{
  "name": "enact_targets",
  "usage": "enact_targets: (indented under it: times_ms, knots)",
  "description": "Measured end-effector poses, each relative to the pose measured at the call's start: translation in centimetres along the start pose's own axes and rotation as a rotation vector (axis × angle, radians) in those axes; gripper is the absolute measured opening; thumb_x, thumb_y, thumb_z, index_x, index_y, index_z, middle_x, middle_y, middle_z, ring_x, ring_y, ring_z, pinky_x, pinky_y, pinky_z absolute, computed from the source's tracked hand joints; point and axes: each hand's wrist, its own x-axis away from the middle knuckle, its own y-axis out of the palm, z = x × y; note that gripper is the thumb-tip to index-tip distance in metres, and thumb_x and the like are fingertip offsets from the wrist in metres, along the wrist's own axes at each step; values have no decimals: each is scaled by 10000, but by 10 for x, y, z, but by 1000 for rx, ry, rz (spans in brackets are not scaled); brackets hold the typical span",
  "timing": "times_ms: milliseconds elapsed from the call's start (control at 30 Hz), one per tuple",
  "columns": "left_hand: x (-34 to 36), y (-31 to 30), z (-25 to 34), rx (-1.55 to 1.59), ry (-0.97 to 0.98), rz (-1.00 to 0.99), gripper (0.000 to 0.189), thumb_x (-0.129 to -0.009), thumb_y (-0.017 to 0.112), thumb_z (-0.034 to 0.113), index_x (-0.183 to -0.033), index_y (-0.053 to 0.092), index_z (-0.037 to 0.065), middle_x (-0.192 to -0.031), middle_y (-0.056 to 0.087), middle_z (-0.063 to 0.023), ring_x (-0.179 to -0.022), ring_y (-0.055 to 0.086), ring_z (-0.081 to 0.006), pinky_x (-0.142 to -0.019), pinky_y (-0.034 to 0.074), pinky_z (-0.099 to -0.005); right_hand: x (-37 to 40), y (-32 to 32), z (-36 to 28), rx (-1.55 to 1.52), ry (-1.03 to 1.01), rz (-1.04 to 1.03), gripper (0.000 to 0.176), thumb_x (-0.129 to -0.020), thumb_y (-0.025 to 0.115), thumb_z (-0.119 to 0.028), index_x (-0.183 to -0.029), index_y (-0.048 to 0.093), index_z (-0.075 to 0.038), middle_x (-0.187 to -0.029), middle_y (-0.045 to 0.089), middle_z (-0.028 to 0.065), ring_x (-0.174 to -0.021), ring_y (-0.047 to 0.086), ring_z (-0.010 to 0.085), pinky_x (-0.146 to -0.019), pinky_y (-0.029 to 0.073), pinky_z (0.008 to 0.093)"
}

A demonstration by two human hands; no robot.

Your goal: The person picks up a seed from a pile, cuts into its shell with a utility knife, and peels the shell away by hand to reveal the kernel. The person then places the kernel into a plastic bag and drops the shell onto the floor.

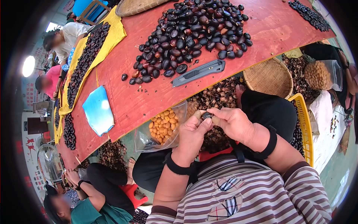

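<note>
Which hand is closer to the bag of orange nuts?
Left: the left hand is just beside the bag, while the right hand is farther off, past the left one.

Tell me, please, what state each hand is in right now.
Left hand: closed, fingertips pinching one side of a dark nut.
Right hand: closed, fingertips at the same nut's other side.

Communal nut-shelling workshop: red table [123,100], nut heap [194,33], shell piles [218,95].

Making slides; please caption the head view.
Left hand and right hand hold a dark nut beside a red table.
</note>
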Motion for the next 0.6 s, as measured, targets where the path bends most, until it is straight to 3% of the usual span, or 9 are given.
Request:
enact_targets:
  times_ms: [100,200,300,400,500,600]
  knots:
    - [1,-2,3,-88,9,-17,301,-807,525,107,-1079,469,-12,-891,558,-36,-782,542,-86,-732,454,-217,-3,-2,1,-90,51,-46,212,-758,524,-135,-961,568,-91,-805,580,142,-737,566,296,-642,465,330]
    - [0,-1,5,-53,56,-55,285,-808,516,81,-1074,474,-16,-900,557,-35,-794,544,-86,-738,453,-214,-6,-14,-9,107,2,-82,203,-770,538,-142,-957,579,-76,-813,576,169,-758,573,284,-649,464,299]
    - [-1,-1,7,-59,69,-43,282,-809,504,54,-1079,471,-20,-910,556,-37,-812,545,-90,-754,451,-214,-8,-7,-2,-284,54,-49,234,-766,548,-107,-992,570,-52,-774,597,146,-718,591,236,-628,460,279]
    - [-1,-2,9,-85,110,-90,279,-809,498,44,-1077,471,-27,-919,556,-47,-820,546,-95,-762,451,-216,-8,-20,-15,-601,315,-134,268,-765,555,-88,-1029,557,-43,-706,596,75,-611,558,137,-544,445,234]
    - [0,1,14,-113,101,-87,275,-809,496,40,-1072,471,-36,-924,557,-63,-825,550,-106,-763,452,-216,-11,-30,-18,-678,501,-225,285,-768,537,-64,-1052,545,-37,-669,560,24,-523,479,62,-463,406,194]
    - [3,1,18,-101,102,-110,273,-811,492,39,-1069,469,-45,-921,559,-77,-824,556,-117,-753,456,-216,-11,-34,-13,-737,534,-261,292,-765,503,-29,-1053,545,-39,-650,542,38,-461,430,46,-417,371,171]
